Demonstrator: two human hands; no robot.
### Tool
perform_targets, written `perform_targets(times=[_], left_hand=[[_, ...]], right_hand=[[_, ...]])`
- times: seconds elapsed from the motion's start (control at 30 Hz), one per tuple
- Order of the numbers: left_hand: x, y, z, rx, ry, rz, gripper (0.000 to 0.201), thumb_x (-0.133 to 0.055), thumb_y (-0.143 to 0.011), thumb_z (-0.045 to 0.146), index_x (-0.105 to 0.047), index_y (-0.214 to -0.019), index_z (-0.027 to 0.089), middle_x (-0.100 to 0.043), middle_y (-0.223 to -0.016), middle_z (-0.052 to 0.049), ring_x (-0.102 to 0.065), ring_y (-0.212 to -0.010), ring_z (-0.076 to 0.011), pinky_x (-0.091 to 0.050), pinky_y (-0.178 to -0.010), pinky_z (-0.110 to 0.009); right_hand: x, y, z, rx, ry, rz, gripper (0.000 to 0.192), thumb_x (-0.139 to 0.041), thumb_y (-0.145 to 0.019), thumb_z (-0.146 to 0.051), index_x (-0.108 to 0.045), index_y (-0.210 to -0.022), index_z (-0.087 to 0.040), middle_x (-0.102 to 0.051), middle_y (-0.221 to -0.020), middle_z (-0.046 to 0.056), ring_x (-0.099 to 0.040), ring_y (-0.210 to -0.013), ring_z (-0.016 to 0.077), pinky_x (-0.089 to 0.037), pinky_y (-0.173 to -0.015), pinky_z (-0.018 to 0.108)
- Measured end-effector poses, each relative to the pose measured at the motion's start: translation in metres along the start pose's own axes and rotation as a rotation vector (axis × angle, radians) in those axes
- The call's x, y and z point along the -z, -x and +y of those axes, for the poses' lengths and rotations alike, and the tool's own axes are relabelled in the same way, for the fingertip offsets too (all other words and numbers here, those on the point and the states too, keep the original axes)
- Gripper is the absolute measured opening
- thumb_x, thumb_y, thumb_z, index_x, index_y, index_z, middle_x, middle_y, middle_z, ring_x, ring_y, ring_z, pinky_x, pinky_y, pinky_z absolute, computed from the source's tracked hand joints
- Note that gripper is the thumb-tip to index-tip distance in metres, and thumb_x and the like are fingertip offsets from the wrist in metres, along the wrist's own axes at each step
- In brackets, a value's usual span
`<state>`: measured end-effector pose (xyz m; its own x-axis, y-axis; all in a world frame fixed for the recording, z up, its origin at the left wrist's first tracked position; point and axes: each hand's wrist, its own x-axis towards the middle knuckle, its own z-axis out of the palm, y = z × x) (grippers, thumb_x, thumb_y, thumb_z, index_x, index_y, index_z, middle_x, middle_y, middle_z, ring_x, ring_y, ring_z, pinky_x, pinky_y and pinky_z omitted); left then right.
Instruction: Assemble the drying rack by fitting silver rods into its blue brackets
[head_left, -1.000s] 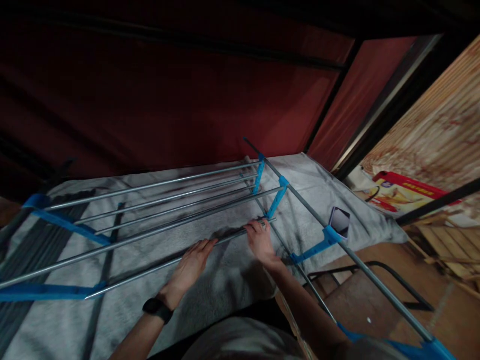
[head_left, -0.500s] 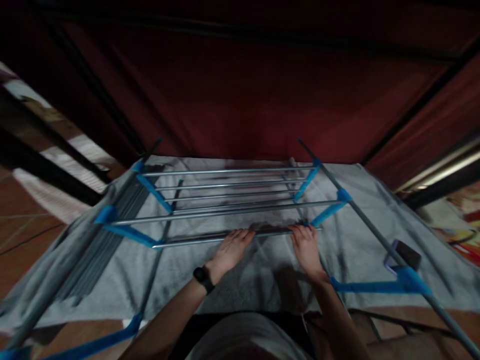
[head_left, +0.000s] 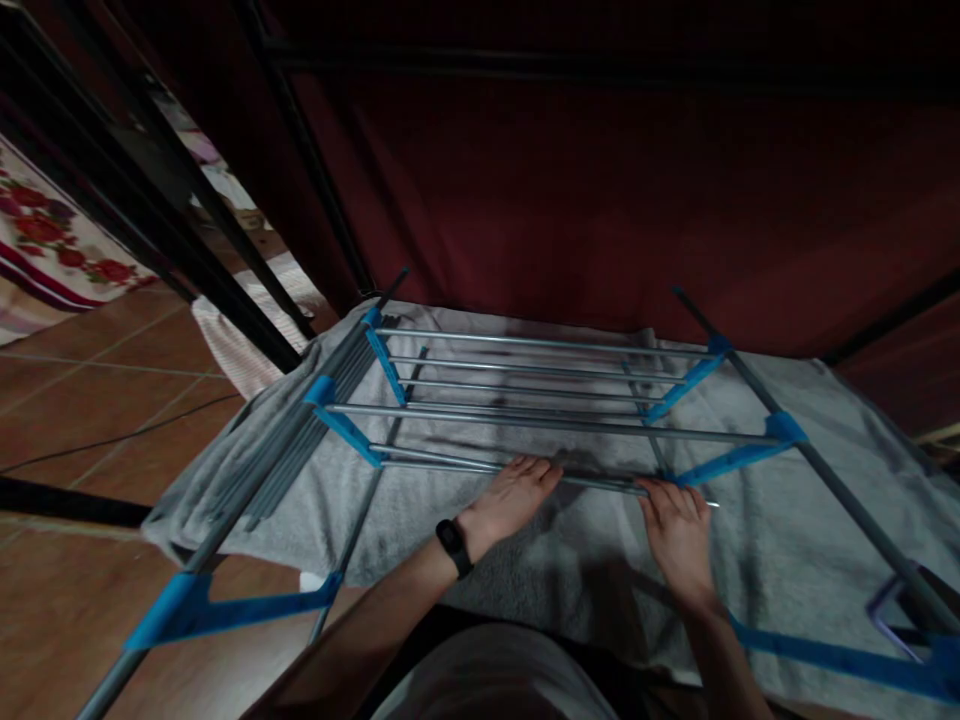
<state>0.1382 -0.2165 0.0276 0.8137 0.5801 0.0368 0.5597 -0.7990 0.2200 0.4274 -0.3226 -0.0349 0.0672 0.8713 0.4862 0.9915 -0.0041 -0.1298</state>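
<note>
At my ten o'clock a blue bracket (head_left: 352, 440) takes the end of the nearest metal rod (head_left: 450, 463). My left hand (head_left: 514, 497) lies on that rod, fingers nearly flat. At one o'clock my right hand (head_left: 679, 530) curls loosely over it, above the grey towel (head_left: 570, 570).

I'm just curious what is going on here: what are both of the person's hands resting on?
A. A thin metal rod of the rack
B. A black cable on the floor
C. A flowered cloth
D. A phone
A: the left hand and the right hand both lie on the nearest thin metal rod of the blue-jointed rack, above the grey towel.
</note>
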Motion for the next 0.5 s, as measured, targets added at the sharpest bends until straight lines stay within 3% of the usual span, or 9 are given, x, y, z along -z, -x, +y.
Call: perform_targets(times=[0.5], left_hand=[[-0.0011,0.0056,-0.0005,-0.014,-0.005,-0.005,0.057,-0.04,-0.096,0.002,-0.052,-0.148,0.021,-0.068,-0.138,-0.01,-0.061,-0.132,-0.0214,-0.043,-0.117,-0.041]], right_hand=[[0.0019,0.0041,-0.001,0.003,0.004,-0.01,0.032,-0.042,-0.105,-0.029,-0.069,-0.121,-0.021,-0.075,-0.113,0.01,-0.063,-0.109,0.029,-0.037,-0.11,0.051]])
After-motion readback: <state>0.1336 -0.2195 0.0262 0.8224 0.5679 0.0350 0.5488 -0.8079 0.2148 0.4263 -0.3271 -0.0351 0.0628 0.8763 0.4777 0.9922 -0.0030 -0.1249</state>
